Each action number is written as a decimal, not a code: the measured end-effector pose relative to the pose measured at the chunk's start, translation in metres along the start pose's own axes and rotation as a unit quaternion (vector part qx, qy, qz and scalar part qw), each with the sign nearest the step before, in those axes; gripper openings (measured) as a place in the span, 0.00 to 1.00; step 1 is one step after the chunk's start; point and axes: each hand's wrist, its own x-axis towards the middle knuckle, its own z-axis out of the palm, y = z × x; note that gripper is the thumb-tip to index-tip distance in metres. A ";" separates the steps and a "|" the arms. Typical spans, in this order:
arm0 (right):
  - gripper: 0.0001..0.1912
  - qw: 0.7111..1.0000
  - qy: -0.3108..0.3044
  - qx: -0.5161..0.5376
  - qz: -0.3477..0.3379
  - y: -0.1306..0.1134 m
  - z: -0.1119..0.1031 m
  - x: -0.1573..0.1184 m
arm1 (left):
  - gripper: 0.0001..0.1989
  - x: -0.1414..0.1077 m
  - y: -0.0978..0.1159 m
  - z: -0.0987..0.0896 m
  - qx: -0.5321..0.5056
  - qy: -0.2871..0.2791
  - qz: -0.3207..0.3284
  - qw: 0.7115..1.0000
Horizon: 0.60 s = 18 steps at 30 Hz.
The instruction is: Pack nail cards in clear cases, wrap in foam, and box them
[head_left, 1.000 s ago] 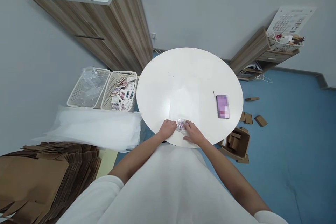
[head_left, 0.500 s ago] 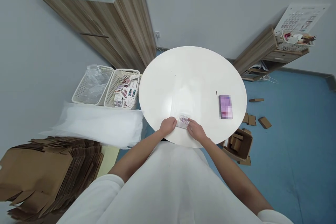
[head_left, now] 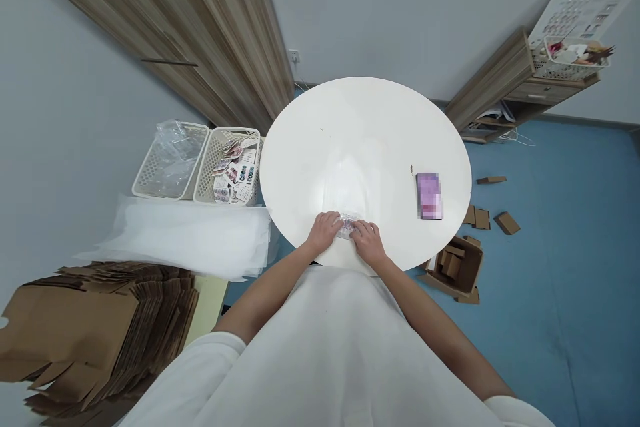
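Note:
A small clear packet point(head_left: 347, 227) with a patterned card inside lies near the front edge of the round white table point(head_left: 370, 127), over a see-through sheet point(head_left: 345, 190). My left hand point(head_left: 324, 230) grips the packet's left side with bent fingers. On its right side, my right hand point(head_left: 367, 239) holds it too, fingers curled over the top. The fingers of both hands hide part of the packet. Further right on the table is a purple box-like item point(head_left: 429, 196), blurred in the view.
Left of the table are a basket of printed cards point(head_left: 235, 170), a basket of clear bags point(head_left: 173, 160), white sheets point(head_left: 190, 233) and stacked flat cardboard point(head_left: 75, 327). An open carton point(head_left: 457, 268) and small brown boxes point(head_left: 507, 223) lie on the floor at right.
Both hands have shifted onto the packet, with the fingers now laid over its top from each side, covering more of it. The whole view has moved slightly.

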 end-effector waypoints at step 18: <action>0.13 0.988 -0.084 0.126 -0.037 0.016 -0.020 0.005 | 0.18 -0.001 -0.003 -0.014 -0.066 -0.068 0.100 0.990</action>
